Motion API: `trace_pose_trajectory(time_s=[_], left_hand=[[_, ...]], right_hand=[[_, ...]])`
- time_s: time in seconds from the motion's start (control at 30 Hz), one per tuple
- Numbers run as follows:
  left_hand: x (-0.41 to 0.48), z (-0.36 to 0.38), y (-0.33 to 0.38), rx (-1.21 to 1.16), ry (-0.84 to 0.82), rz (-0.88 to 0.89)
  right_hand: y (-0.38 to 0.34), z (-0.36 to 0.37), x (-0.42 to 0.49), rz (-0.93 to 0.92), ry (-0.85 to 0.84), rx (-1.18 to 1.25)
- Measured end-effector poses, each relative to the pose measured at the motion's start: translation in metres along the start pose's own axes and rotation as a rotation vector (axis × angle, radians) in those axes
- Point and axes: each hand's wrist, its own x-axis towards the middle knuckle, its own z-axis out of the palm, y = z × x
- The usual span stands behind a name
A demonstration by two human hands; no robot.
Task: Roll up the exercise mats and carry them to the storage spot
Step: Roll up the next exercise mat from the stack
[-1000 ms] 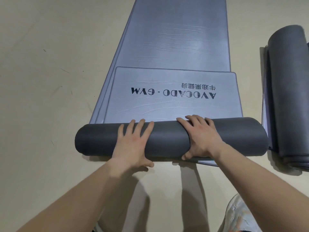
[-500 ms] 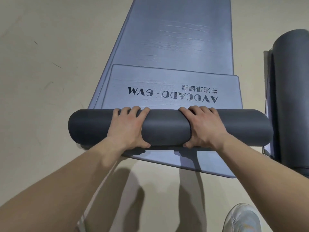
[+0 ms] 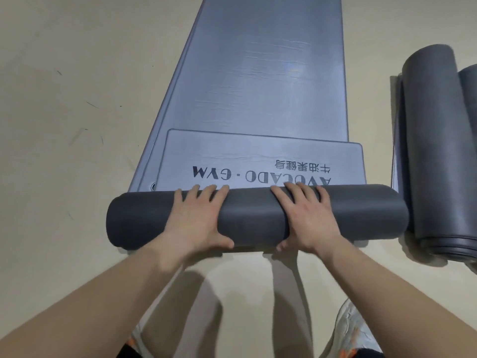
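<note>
Fingers (image 3: pixel 197 195) of both hands lie spread and nearly straight over the top of the roll (image 3: pixel 253 218), tips at its far edge and thumbs low on its near side. They press on it and do not close round it. The left hand (image 3: pixel 196 223) sits left of the roll's middle, the right hand (image 3: pixel 307 220) just right of it.

The roll is the near end of a grey mat (image 3: pixel 258 73) on the floor (image 3: pixel 77 125). It lies crosswise, its front edge covering the lower part of the printed "AVOCADO · GYM" logo (image 3: pixel 260 174). Beyond it the mat runs flat out of the top of the view, and what looks like a second flat layer shows under its left edge.

To the right, close beside the roll's end, lie rolled mats (image 3: pixel 433 151), at least two and lengthwise. Whether that is the storage spot cannot be told.

By my judgement this mat is early in its rolling: only a few turns are wound and most of its length is flat. Left to do are the remaining length and the carrying of every roll.
</note>
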Motion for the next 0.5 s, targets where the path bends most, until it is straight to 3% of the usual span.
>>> trace_pose_trajectory(time_s=[0.1, 0.17, 0.27, 0.33, 0.5], left_hand=[[-0.005, 0.016, 0.008, 0.044, 0.036, -0.035], [0.02, 0.006, -0.003, -0.006, 0.09, -0.02], [0.048, -0.017, -0.02, -0.065, 0.041, 0.042], [0.049, -0.013, -0.017, -0.003, 0.071, 0.055], [0.055, 0.002, -0.013, 0.141, 0.279, 0.068]], right_hand=[[0.006, -0.02, 0.022, -0.009, -0.043, 0.044], [0.004, -0.01, 0.022, 0.046, -0.002, 0.009], [-0.004, 0.02, 0.016, 0.084, 0.11, -0.012], [0.002, 0.021, 0.032, 0.063, 0.173, -0.003], [0.023, -0.01, 0.07, -0.041, 0.063, -0.044]])
